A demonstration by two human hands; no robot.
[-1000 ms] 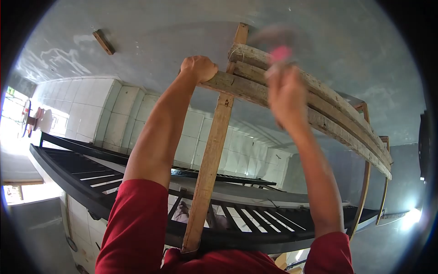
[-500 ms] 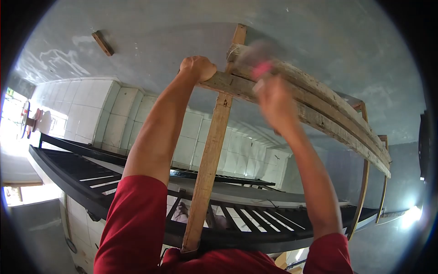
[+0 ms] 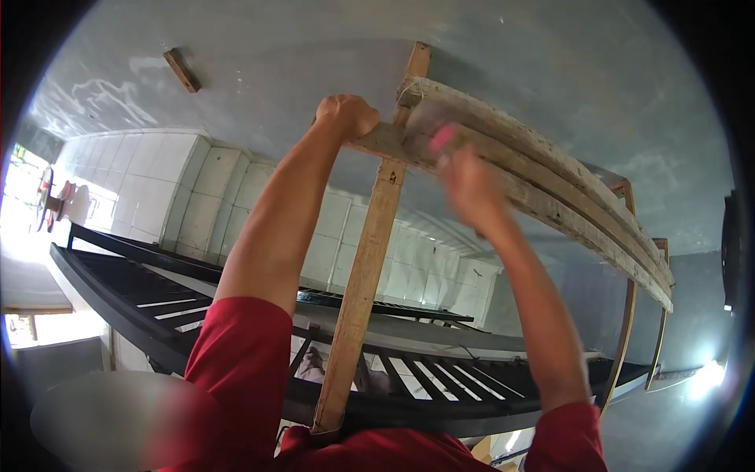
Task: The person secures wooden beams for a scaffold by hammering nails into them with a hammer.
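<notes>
My left hand (image 3: pixel 350 118) is wrapped round the near end of a long wooden beam (image 3: pixel 543 206). My right hand (image 3: pixel 470 185) grips a tool with a pink part (image 3: pixel 443 139); its head is blurred by motion and looks like a hammer, over the beam just right of the upright. Beneath the beam stands a wooden post (image 3: pixel 366 291), with a short piece of wood (image 3: pixel 418 61) rising above it. More long planks (image 3: pixel 503 122) run beside the beam toward the right.
Black metal railings (image 3: pixel 440 409) cross below my arms. A small wood block (image 3: pixel 182 71) is on the grey surface at the upper left. Further wooden posts (image 3: pixel 621 346) stand at the right, near a bright lamp (image 3: pixel 708 377). White tiled walls (image 3: pixel 141 177) lie behind.
The tool in my right hand has moved slightly left and down toward the beam. My left hand keeps its hold on the beam's end. A blurred pale shape has appeared at the lower left.
</notes>
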